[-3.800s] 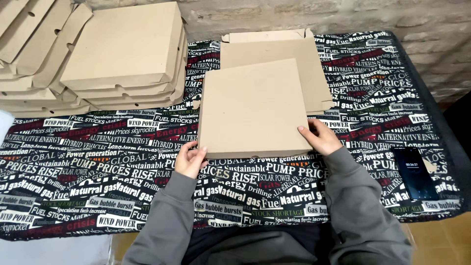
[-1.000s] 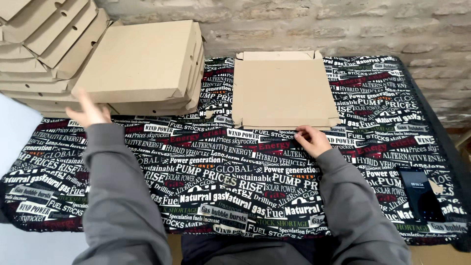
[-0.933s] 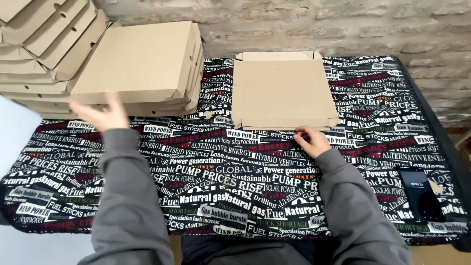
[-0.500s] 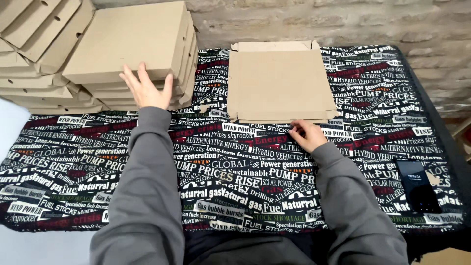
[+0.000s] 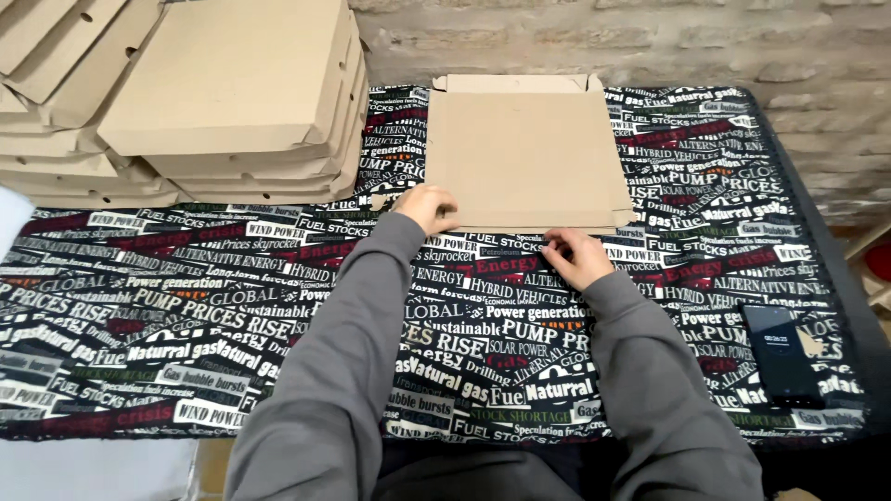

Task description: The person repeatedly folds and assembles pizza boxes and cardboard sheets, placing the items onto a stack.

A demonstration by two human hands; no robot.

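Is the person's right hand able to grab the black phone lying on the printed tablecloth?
Probably yes. The right hand rests by the flat brown cardboard sheet, and only bare tablecloth lies between it and the black phone near the table's right edge.

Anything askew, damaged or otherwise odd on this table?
Nothing is damaged or spilled. The stack of folded cardboard boxes at far left sits unevenly, its layers fanned and tilted rather than squared. The flat cardboard blanks lie straight, with the left hand and right hand at their near edge. A phone lies at right.
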